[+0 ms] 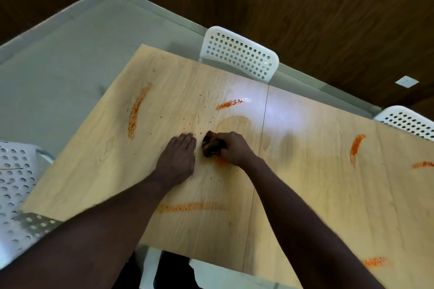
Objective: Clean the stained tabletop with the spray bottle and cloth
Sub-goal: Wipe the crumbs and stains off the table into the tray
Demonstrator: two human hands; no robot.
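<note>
The light wooden tabletop [305,195] carries several orange streaks, such as one at the far left [137,110], one in the middle far side [231,103] and one close to me [190,207]. Orange crumbs [195,124] are scattered near the centre. My right hand [232,149] is shut on a dark bunched cloth [212,145], pressing it on the table over an orange smear [222,162]. My left hand [177,158] lies flat on the table just left of the cloth, fingers together, holding nothing. A damp wiped patch [234,122] shows beyond the cloth. No spray bottle is in view.
White perforated chairs stand at the far side [239,54], far right [406,121] and near left [16,183]. A seam [260,148] runs across the tabletop. Grey floor [70,65] lies to the left, with a dark wooden wall [305,7] behind.
</note>
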